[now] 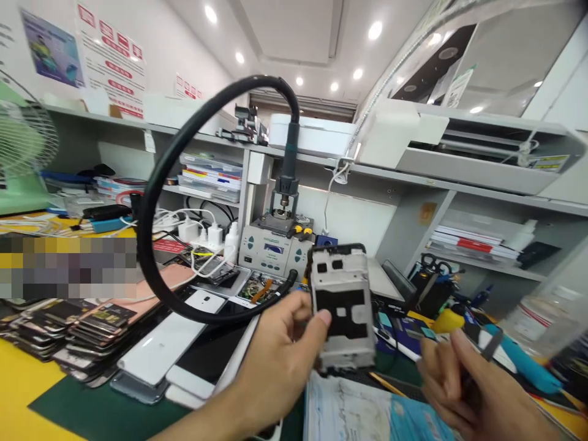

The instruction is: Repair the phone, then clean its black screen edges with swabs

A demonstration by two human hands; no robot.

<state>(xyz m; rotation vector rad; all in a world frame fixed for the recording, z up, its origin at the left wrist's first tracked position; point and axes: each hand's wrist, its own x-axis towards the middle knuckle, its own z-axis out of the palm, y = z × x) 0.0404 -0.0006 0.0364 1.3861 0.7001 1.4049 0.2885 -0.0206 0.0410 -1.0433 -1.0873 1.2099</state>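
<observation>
My left hand (pixel 275 361) grips an opened phone frame (pixel 342 306) upright, thumb pressed on its left edge; the frame is silver with a black patch and cut-outs near the top. My right hand (pixel 463 383) is just to its right, fingers closed round a thin dark tool, probably tweezers (pixel 489 349), whose tip points up and right. The two hands are a short gap apart above a blue-and-white sheet (pixel 362 410).
A hot-air station (pixel 271 248) stands behind, with its thick black hose (pixel 151 202) looping left. Stacks of phones and screens (pixel 82 334) lie at the left on a green mat (pixel 92 410). A green fan (pixel 21 153), shelves and a blue-handled tool (pixel 523 361) surround them.
</observation>
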